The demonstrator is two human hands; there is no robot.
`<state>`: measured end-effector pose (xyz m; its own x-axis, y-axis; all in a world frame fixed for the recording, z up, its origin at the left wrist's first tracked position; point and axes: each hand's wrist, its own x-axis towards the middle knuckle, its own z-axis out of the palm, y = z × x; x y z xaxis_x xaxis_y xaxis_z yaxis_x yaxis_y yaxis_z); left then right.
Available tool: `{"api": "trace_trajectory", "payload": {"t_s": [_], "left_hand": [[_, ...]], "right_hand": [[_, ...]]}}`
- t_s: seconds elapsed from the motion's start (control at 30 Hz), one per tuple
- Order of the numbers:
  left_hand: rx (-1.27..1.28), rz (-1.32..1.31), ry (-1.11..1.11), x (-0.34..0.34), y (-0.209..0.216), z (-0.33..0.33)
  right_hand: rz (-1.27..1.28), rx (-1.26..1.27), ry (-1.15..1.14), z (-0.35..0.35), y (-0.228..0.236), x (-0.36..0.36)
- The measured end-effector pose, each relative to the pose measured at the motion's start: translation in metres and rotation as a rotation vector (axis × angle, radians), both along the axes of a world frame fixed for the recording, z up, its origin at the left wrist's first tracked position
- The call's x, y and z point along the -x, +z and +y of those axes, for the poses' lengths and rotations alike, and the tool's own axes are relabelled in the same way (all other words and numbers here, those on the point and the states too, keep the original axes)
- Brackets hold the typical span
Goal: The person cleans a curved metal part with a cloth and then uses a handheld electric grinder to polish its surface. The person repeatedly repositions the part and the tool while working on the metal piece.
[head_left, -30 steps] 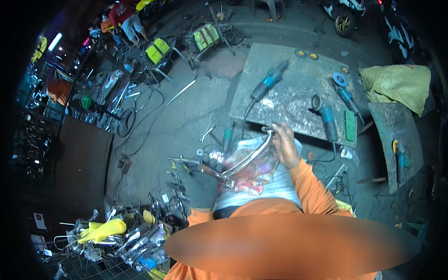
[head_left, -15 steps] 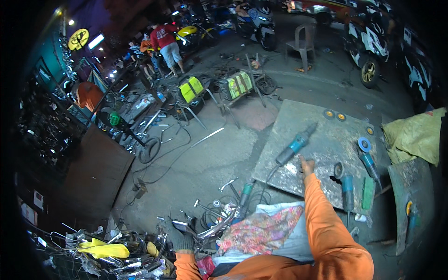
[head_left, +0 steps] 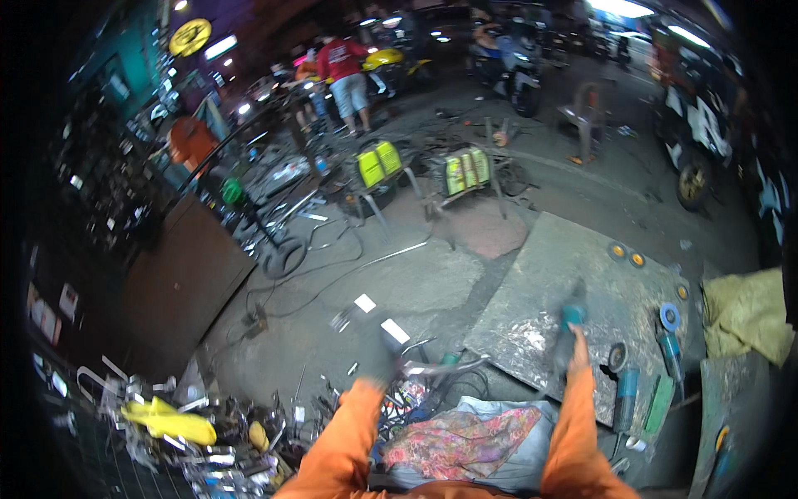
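My left hand [head_left: 376, 353], in a dark knitted glove, is closed on a curved metal part [head_left: 449, 366]; motion blurs both. Bright flat patches show beside that hand, and I cannot make out whether they belong to the part. My bare right hand [head_left: 579, 349] grips a teal and dark power grinder [head_left: 572, 314] over the metal-topped board [head_left: 532, 274]; the tool's front end is smeared. To its right stand a grinding disc [head_left: 617, 358] and another teal grinder [head_left: 627, 395]. A patterned cloth [head_left: 461, 445] covers my lap.
Metal scrap with a yellow piece [head_left: 170, 422] crowds the lower left. Cables cross the floor. Two low stands with yellow-green covers [head_left: 380, 165] are ahead. A blue disc [head_left: 669, 316] tops another grinder at right. A person in red [head_left: 342, 71] and parked motorcycles stand beyond.
My left hand has risen forward and right with the metal part. My right hand has taken hold of the grinder, which now points more straight ahead. The view has shifted.
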<state>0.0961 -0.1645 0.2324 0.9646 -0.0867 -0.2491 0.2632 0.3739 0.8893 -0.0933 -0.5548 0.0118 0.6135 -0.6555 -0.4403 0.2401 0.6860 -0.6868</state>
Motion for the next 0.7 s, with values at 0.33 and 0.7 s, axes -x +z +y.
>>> {"api": "trace_trajectory", "payload": {"t_s": [0.33,0.7], "left_hand": [[-0.509,-1.222,-0.677,-0.032,-0.097,-0.288],[-0.562,-0.414,-1.024,0.042,-0.146,-0.366]], "right_hand": [[-0.319,-0.027,-0.005,0.204,0.098,0.163],[-0.205,-0.121,-0.048,0.204,0.053,0.164]]}}
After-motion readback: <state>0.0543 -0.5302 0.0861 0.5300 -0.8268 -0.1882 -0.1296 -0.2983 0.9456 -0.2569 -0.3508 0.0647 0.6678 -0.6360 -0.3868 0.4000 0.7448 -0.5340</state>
